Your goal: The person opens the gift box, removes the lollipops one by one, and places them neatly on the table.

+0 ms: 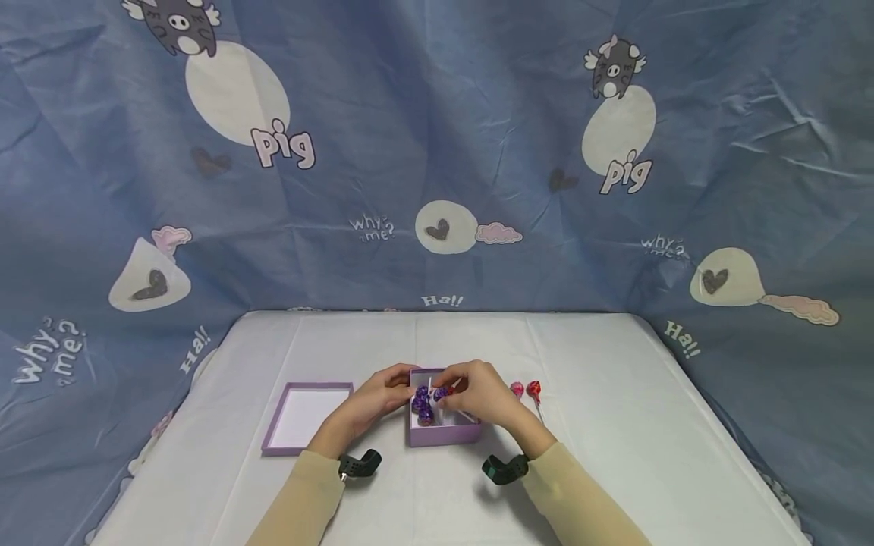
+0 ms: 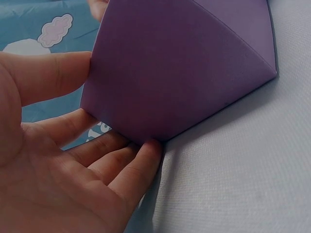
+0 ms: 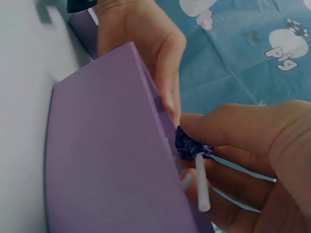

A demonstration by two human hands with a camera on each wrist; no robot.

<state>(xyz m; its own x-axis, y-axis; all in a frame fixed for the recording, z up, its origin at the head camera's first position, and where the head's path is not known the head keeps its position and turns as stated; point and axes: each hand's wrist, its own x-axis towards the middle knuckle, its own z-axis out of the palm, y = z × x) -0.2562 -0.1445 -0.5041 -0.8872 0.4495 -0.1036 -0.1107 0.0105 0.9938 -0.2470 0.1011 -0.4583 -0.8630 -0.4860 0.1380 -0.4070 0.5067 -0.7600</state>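
Observation:
A purple box (image 1: 445,436) stands on the white table with several purple-wrapped lollipops (image 1: 421,405) inside. My left hand (image 1: 372,398) holds the box at its left side; in the left wrist view the thumb lies on one edge and the fingers reach round the lower corner. Over the right part of the box, my right hand (image 1: 480,390) pinches a purple lollipop (image 3: 188,144) by its wrapped head, its white stick pointing down in the right wrist view. A bit of red shows beneath the right fingers in the head view. The right hand hides part of the box's inside.
A shallow purple lid (image 1: 309,418) with a white inside lies left of the box. To the right, beyond the right wrist, lie a pink lollipop (image 1: 517,389) and a red lollipop (image 1: 534,390). A blue printed cloth (image 1: 437,152) hangs behind the table.

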